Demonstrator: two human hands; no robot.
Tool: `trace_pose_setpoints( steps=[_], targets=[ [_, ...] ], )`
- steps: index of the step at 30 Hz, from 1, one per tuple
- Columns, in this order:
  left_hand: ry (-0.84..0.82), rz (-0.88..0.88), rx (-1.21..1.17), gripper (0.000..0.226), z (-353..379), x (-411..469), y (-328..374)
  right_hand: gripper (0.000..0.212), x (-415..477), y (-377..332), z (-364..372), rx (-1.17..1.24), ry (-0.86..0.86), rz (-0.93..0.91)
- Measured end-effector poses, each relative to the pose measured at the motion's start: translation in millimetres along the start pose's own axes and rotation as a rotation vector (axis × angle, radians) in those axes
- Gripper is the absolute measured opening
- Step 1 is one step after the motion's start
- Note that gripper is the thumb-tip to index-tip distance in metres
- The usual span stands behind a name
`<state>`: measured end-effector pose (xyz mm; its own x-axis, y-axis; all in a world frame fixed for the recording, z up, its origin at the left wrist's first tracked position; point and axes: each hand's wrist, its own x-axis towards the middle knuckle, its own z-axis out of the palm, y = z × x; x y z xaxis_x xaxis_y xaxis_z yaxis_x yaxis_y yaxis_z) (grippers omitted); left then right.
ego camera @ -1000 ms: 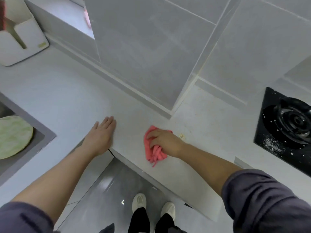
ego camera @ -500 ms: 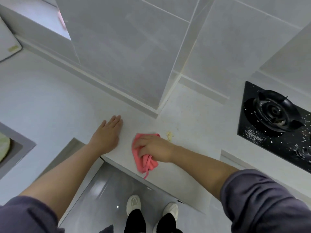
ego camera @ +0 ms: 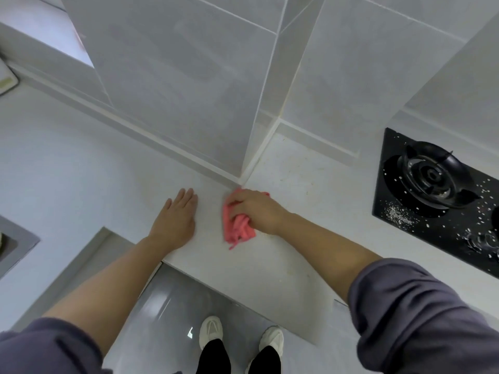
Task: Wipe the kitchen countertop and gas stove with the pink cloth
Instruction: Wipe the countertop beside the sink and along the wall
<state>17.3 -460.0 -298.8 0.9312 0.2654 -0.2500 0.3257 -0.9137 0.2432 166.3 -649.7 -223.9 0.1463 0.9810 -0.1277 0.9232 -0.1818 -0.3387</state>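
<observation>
Right hand (ego camera: 255,209) clenched round the bunched cloth (ego camera: 239,229), pressing it on the surface (ego camera: 310,201) by the corner of the wall (ego camera: 189,90), well apart from the stove (ego camera: 432,190); left hand (ego camera: 175,220) flat, grasping nothing; the cloth looks light, soft and limp, best gripped mid-bunch under the palm.

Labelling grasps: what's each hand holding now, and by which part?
The right hand grips the bunched pink cloth by its far half, with the near end loose. The left hand holds nothing and lies flat on the countertop.
</observation>
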Motion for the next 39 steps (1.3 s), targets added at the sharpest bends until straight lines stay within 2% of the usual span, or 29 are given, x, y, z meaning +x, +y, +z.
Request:
trace_pose_setpoints(
  steps=[4,7,13,18,20,22,24,25,28,31,33,37,39],
  targets=[
    [0.043,-0.093,-0.069,0.063,-3,0,-12,0.031,50,-12,7,-0.008,0.011,0.010],
    [0.062,-0.115,-0.066,0.062,-4,0,-20,0.035,65,-4,9,0.080,-0.073,0.164],
    [0.092,-0.079,-0.044,0.060,-8,11,-9,0.032,7,27,13,0.475,-0.121,0.396],
    [0.052,-0.156,-0.010,0.059,-12,27,23,0.043,-31,53,1,0.402,-0.183,0.423],
    [0.026,-0.202,-0.015,0.060,-13,35,36,0.046,-33,61,-14,0.385,-0.048,0.416],
    [-0.001,-0.275,-0.042,0.063,-15,45,49,0.041,-34,77,-33,0.327,0.241,0.435],
    [-0.016,-0.362,-0.106,0.068,-15,55,60,0.036,-39,100,-53,0.263,0.452,0.568],
    [-0.027,-0.402,-0.147,0.071,-15,59,64,0.035,-40,111,-62,0.272,0.489,0.676],
    [-0.067,-0.493,-0.189,0.084,-12,69,77,0.027,-43,148,-76,0.247,0.426,0.941],
    [-0.094,-0.552,-0.164,0.094,-9,79,84,0.026,-38,181,-75,0.043,0.341,1.020],
    [-0.110,-0.566,-0.145,0.097,-8,83,84,0.030,-30,197,-67,-0.097,0.279,0.984],
    [-0.150,-0.569,-0.149,0.102,0,85,82,0.037,-16,215,-41,-0.217,0.093,0.819],
    [-0.163,-0.582,-0.139,0.103,4,86,81,0.036,-11,221,-38,-0.236,0.091,0.775]
  ],
)
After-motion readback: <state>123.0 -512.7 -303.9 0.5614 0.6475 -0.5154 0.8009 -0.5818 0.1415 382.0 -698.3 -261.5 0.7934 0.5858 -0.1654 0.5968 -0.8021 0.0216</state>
